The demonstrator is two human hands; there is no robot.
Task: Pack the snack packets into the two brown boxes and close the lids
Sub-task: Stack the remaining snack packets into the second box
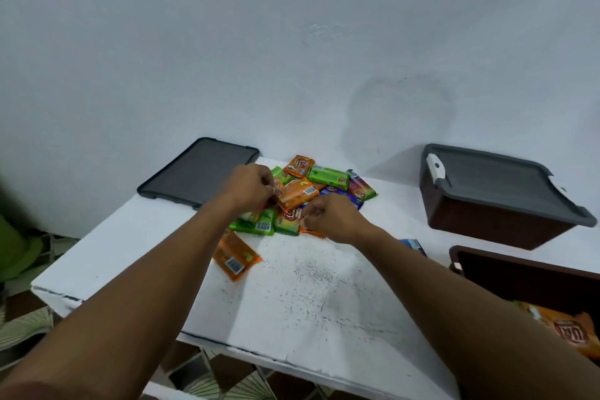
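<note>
Both hands were in the snack pile (328, 177): left hand (250, 187) pinched an orange packet (297, 193) by its end, right hand (336, 217) pinched a lower packet (311, 232) at its edge, probably to grab two per trip. Open brown box (519, 281) sat close right for easy drops; far box (487, 221) already lidded, spare lid (198, 172) parked left

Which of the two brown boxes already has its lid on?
The far box, capped by a grey lid. The near box stands open, an orange packet inside.
</note>
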